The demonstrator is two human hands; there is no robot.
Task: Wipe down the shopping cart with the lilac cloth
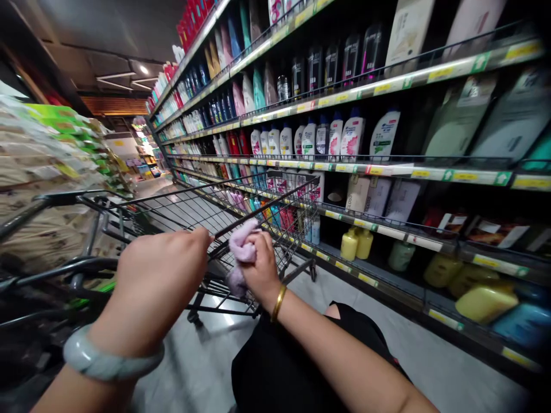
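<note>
My left hand [166,278], with a pale green bangle at its wrist, is closed round the top rail of a dark wire shopping cart [202,198]; its fingertips are mostly hidden behind the back of the hand. To its right, my right hand [263,267] wears a gold bracelet and is closed on a bunched lilac cloth [242,244]. The cloth lies against the same rail, with a greyer part hanging below the fingers. Through the cart's wire sides the floor and shelves show.
Shelves of shampoo bottles [309,137] and other toiletries run along the right, with yellow pump bottles [349,244] on the low shelf. Stacked packages [30,166] stand at the left, blurred. More dark cart bars [92,264] are at the left. The tiled floor [200,367] lies below.
</note>
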